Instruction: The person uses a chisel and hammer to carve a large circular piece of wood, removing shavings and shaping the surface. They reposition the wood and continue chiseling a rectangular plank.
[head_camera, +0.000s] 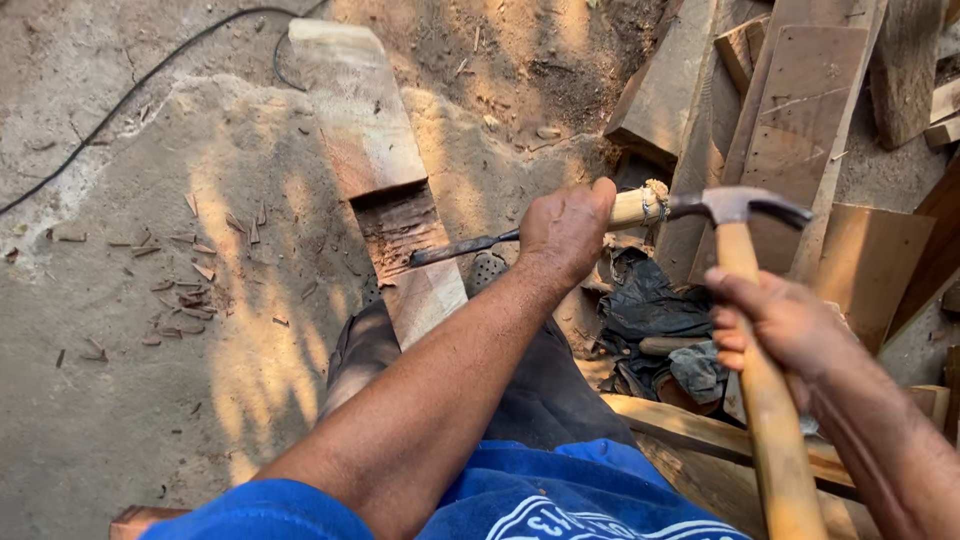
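Dusty concrete floor (120, 400) fills the left of the frame, scattered with wood chips (180, 295); a black cable (130, 90) runs across the upper left. Stacked boards (800, 110) crowd the upper right. Plank (365, 130) lies centre, running up the frame, with a rough notch (400, 225) cut across it. Left hand (565, 232) wraps closed around the wooden handle of a chisel (470, 245), blade tip resting in the notch. Right hand (775, 325), at right, grips a hammer (740, 215) shaft; hammer head sits touching the chisel's handle end. Dark cloth (650, 305) lies below it.
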